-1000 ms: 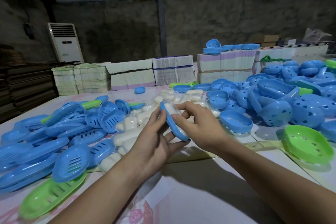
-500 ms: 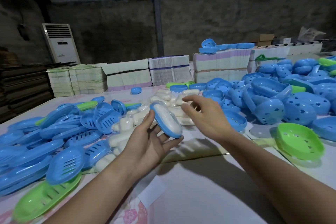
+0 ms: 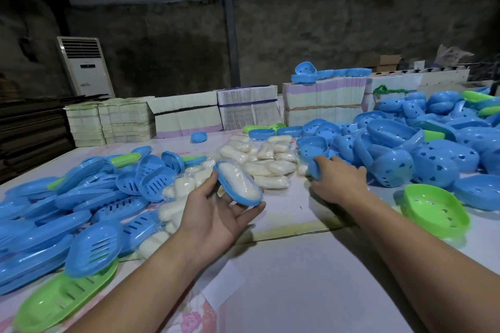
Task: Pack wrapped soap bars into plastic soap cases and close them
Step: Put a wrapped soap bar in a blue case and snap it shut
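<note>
My left hand (image 3: 216,213) holds a blue case tray (image 3: 244,199) above the table, thumb on its near rim and fingers under it. A white wrapped soap bar (image 3: 238,180) lies in that tray. My right hand (image 3: 338,180) reaches to the right and grips the rim of a blue case lid (image 3: 312,150) at the edge of the lid pile. A heap of wrapped soap bars (image 3: 266,161) lies between and beyond the hands.
Blue slotted trays (image 3: 81,197) and a green tray (image 3: 62,297) cover the left of the table (image 3: 311,278). Blue lids with holes (image 3: 433,154) pile up on the right beside a green lid (image 3: 435,211). Stacks of flat cartons (image 3: 243,111) line the far edge.
My right hand left the tray with the soap, moved right and took hold of a blue lid. My left hand kept the filled tray and tilted it flatter.
</note>
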### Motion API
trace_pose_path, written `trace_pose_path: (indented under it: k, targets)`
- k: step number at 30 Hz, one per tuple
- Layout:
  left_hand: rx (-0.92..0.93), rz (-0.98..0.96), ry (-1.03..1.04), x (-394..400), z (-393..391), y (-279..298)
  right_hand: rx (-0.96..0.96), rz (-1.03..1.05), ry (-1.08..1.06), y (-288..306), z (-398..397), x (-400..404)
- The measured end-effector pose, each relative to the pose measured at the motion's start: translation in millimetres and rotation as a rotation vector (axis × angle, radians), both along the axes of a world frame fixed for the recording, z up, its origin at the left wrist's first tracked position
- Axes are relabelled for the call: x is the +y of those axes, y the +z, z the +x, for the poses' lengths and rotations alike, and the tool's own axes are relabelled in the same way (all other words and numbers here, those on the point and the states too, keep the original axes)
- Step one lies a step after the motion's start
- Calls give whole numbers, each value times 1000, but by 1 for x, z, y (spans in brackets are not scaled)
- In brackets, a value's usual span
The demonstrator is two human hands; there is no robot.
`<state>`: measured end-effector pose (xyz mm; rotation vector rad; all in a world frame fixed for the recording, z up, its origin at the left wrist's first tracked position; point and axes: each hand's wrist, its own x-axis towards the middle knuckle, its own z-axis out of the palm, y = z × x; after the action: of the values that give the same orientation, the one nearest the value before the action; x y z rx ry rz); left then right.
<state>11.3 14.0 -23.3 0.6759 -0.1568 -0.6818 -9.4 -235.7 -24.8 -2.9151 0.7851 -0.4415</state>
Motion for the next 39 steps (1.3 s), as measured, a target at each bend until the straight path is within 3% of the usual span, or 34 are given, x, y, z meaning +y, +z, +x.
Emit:
trace_pose_path:
  k: [5,10,12,15,17,19,21,24,27,32,39]
  targets:
    - [-14,25,-5,-1,1,-3,-301,255,204,4,-1,16]
    - [-32,33,3,-1,3,-5,-448,441,370,5,-1,32]
    - [-43,39,8,-1,4,-6,-591,748,414,15,-4,40]
    - [-52,45,14,-2,5,-7,-731,1381,480,29,-10,50]
    - [-68,60,13,-3,5,-7,-712,1792,579,31,-12,54]
    - [-80,78,0,-4,5,-8,-618,1986,637,28,-13,63]
    - [-73,89,-23,-5,3,-9,-571,1881,623,22,-9,75]
    - [-42,78,-65,-5,1,-7,-536,1332,555,15,-8,84]
    - [-45,74,-88,-5,0,-4,-417,1048,614,13,-13,88]
    - [-96,92,-52,-4,3,-7,-317,993,727,16,-17,87]
    - [-146,148,-67,-9,3,-13,-450,985,615,24,-17,76]
